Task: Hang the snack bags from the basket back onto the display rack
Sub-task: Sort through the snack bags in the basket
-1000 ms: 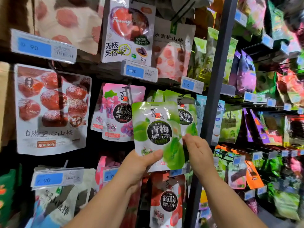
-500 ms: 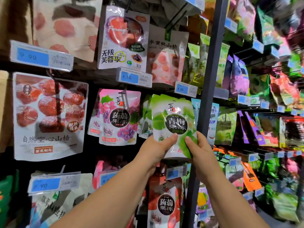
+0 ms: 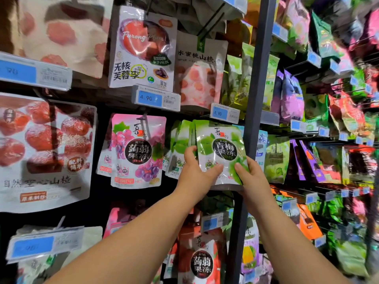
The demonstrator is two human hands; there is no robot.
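I hold a green and white snack bag [image 3: 220, 149] with a dark round label upright against the display rack. My left hand [image 3: 195, 175] grips its lower left edge, thumb on the front. My right hand [image 3: 249, 175] grips its lower right corner. The bag's top sits just under a blue price tag [image 3: 224, 113], in front of a row of matching green bags [image 3: 179, 148] hanging on the same hook. The hook itself is hidden behind the bag. No basket is in view.
A pink grape bag [image 3: 137, 150] hangs just left. A dark vertical rack post [image 3: 253, 95] stands right behind the held bag's right edge. Large hawthorn bags [image 3: 44, 150] hang far left; many coloured bags [image 3: 320, 156] fill the right section.
Both hands have lifted the green bag up and to the right, from in front of the rack to the row of matching green bags under the price tag.
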